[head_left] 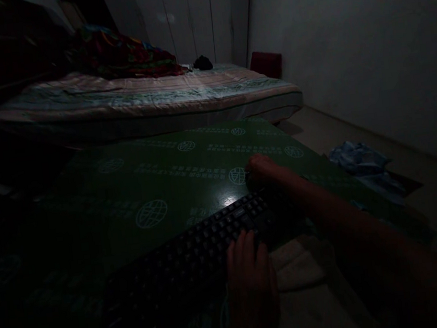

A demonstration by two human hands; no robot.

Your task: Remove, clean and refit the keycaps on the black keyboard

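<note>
A black keyboard (182,260) lies at a slant on a green table (157,176) printed with white globe marks. My left hand (251,281) rests on the keyboard's near edge, its fingers stretched over the keys and holding nothing. Beyond the keyboard's right end, my right hand (261,171) is closed low over the table. Something dark shows under its fingers, too dim to make out. A pale cloth (299,265) lies to the right of my left hand.
Behind the table stands a bed (148,103) with a striped sheet and a red patterned blanket (123,54). Crumpled bluish clothes (360,158) lie on the floor at the right, near a pale wall (359,48). The room is very dark.
</note>
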